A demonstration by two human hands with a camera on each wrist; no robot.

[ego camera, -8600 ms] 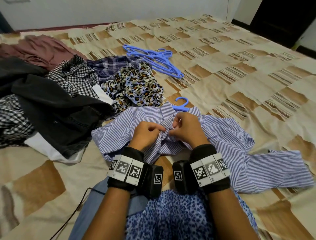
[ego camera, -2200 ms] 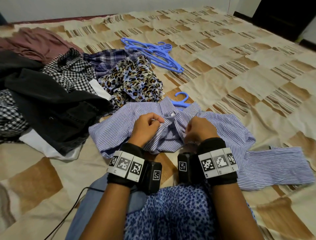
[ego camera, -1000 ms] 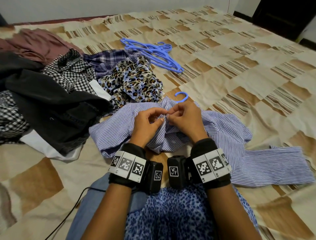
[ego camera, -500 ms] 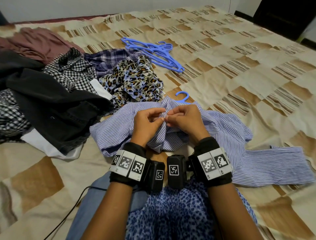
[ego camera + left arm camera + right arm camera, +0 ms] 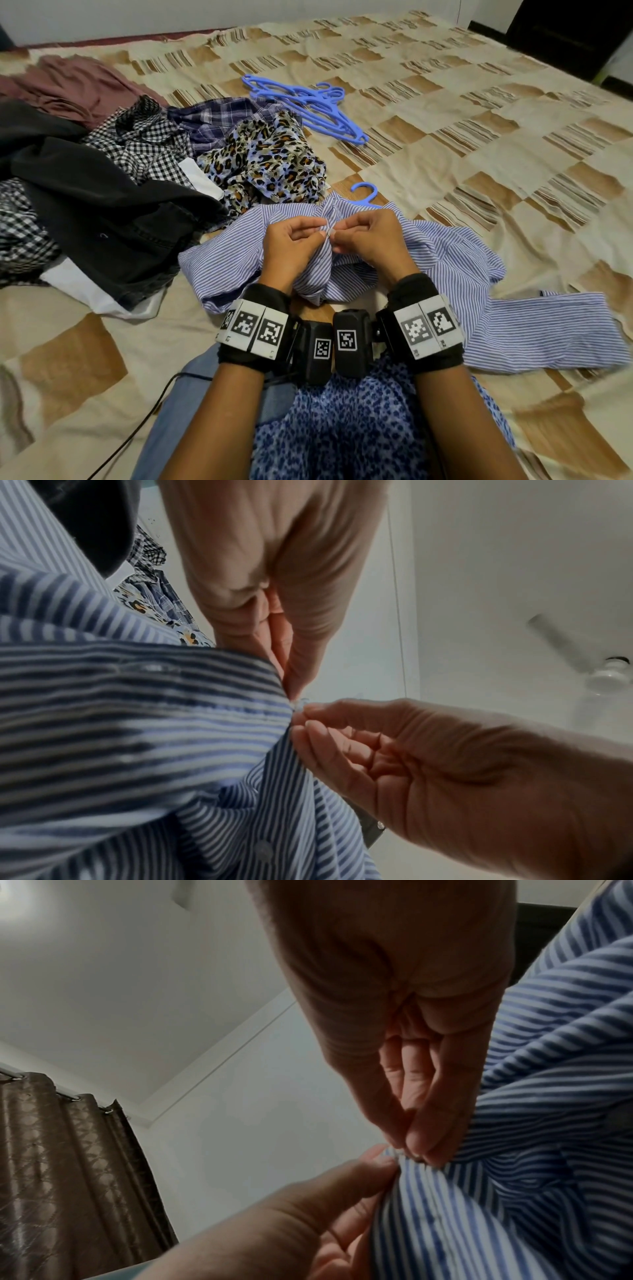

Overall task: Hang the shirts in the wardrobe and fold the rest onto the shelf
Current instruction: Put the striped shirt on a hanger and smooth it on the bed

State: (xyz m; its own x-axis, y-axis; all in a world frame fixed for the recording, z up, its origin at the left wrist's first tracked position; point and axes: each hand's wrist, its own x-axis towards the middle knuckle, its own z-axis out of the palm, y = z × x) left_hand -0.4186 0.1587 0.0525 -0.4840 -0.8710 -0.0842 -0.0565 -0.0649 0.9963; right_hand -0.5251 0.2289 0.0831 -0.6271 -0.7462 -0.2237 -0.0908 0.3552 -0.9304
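Head view: one shirt being buttoned on its hanger, everything else still waiting.

The blue-and-white striped cotton shirt (image 5: 455, 270) lies on the patchwork bedspread (image 5: 479, 144) before the person, a blue plastic hanger hook (image 5: 363, 192) poking from its collar at 12 o'clock. The left hand (image 5: 291, 246) and right hand (image 5: 370, 240) each pinch the placket with thumb and forefinger, apparently at a button. At 10 o'clock the unsorted clothes pile (image 5: 113, 178) looks untouched; spare blue hangers (image 5: 308, 106) lie at 12 o'clock. No wardrobe or shelf shows.
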